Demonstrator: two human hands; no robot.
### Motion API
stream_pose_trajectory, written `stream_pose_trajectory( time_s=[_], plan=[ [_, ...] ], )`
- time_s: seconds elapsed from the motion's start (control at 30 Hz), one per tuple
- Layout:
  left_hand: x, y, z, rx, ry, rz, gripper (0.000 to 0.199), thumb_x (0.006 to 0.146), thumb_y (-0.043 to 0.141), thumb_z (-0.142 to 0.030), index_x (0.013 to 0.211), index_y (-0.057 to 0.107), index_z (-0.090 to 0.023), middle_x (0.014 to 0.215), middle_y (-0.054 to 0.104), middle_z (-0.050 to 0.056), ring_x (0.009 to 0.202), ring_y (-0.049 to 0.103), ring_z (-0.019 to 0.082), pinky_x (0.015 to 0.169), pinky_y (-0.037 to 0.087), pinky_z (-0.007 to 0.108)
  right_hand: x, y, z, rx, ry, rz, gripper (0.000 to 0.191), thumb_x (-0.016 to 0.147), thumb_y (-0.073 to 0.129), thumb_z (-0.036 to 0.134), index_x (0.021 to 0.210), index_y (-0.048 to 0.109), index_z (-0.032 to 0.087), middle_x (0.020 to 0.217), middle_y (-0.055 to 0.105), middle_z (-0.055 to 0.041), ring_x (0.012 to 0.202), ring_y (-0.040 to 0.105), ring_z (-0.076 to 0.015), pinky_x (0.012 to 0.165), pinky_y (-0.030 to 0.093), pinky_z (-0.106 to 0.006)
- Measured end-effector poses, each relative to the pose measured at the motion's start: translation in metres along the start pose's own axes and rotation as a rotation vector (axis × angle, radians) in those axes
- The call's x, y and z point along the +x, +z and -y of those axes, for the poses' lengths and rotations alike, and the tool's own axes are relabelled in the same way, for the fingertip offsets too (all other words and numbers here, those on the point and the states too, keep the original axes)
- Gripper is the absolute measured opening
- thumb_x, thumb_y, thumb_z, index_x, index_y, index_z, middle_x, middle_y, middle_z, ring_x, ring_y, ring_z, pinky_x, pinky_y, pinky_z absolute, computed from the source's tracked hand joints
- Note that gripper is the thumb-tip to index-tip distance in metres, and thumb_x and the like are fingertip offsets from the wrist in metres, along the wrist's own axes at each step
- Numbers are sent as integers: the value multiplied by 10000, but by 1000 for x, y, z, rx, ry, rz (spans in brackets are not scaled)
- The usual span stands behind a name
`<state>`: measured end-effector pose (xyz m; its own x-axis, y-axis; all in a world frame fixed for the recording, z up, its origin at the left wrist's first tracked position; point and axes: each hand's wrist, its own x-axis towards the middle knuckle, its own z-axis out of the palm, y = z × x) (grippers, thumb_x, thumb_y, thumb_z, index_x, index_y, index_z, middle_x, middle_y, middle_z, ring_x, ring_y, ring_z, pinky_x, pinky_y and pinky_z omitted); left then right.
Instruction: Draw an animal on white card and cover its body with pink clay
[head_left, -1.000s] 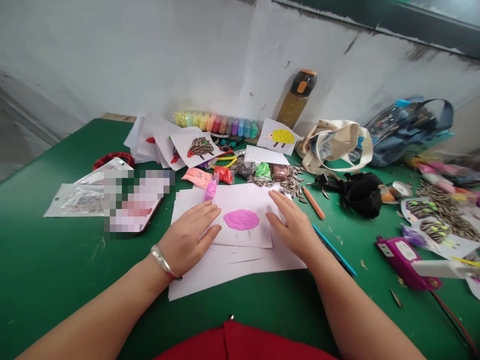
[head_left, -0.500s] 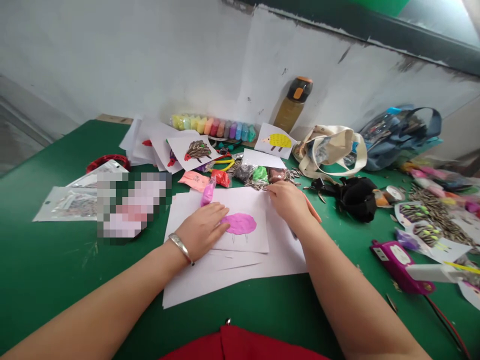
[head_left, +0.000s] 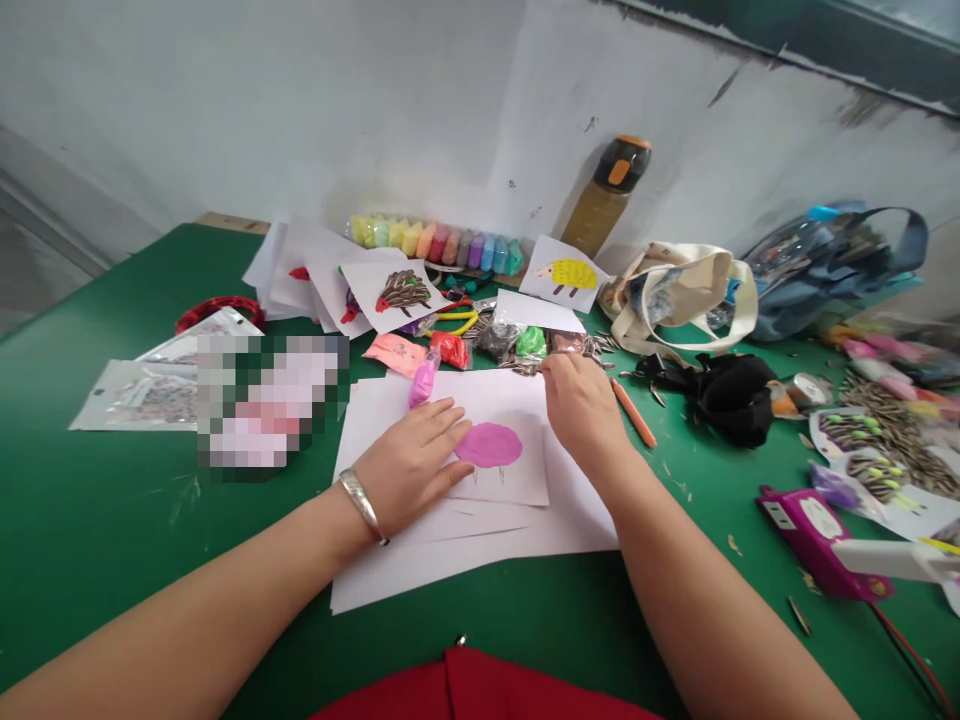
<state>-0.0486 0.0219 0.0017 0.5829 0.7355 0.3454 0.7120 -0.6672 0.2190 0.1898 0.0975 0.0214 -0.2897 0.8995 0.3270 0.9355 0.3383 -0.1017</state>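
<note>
My left hand [head_left: 414, 462] lies flat with fingers stretched over a white sheet of paper [head_left: 525, 485]. Its fingertips touch the left edge of a flat pink clay oval [head_left: 491, 446], under which short legs are drawn. My right hand [head_left: 585, 405] is at the sheet's upper right corner, fingers pinched together by a heap of striped sunflower seeds [head_left: 525, 368]. Whatever sits between those fingertips is hidden. A pink clay packet [head_left: 424, 380] rests just above my left fingers. An orange pen [head_left: 634, 412] lies right of my right hand.
Red [head_left: 451, 349] and green clay packets [head_left: 531, 343] lie behind the paper. Farther back are a seed-covered hedgehog picture [head_left: 397, 295], a yellow hedgehog picture [head_left: 562, 272] and a bottle [head_left: 604, 205]. To the right are a black pouch [head_left: 731, 400] and a purple glue gun [head_left: 817, 540].
The view has shifted slightly, so things appear farther right. My right hand has moved a little left relative to the orange pen, uncovering more of it. My left hand stays on the paper.
</note>
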Motion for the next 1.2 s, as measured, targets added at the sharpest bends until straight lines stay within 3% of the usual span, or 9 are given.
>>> stream_pose_trajectory(
  time_s=[0.07,0.2,0.43,0.6,0.93,1.2],
  plan=[
    [0,0,-3,14,32,16,452,998,377,-388,1258,576,-76,1342,556,169,1316,437,291,1095,370,457,-9,-4,8,161,-76,62,231,927,401,142,940,631,167,918,640,-104,895,551,-229,778,389,-323],
    [0,6,-7,65,25,158,590,969,371,-523,1361,494,-100,1418,470,196,1331,397,359,1072,348,513,-26,0,18,363,-142,184,213,923,437,149,995,635,176,920,659,-81,876,582,-202,771,419,-298],
    [1,8,-11,115,-36,303,674,944,335,-613,1469,350,-191,1525,321,158,1404,258,358,1119,198,500,-26,12,23,390,-179,107,207,924,439,143,878,637,183,861,629,-74,843,562,-202,765,424,-309],
    [1,7,-11,114,-58,317,694,933,343,-629,1480,326,-201,1537,310,127,1415,234,333,1138,149,462,-21,21,28,415,-205,43,195,920,466,136,856,647,171,871,616,-84,875,549,-209,779,414,-319],
    [2,7,-13,89,-56,318,695,932,328,-638,1444,394,-173,1521,335,148,1406,243,355,1126,170,498,-22,17,26,258,-268,165,208,940,462,195,883,662,215,916,627,-59,896,500,-208,802,329,-339],
    [4,5,-13,96,-58,339,689,926,364,-629,1445,390,-177,1524,329,148,1401,254,359,1122,192,501,-20,20,26,272,-213,173,234,950,445,226,882,669,224,903,626,-56,889,498,-211,790,311,-338]
  ],
)
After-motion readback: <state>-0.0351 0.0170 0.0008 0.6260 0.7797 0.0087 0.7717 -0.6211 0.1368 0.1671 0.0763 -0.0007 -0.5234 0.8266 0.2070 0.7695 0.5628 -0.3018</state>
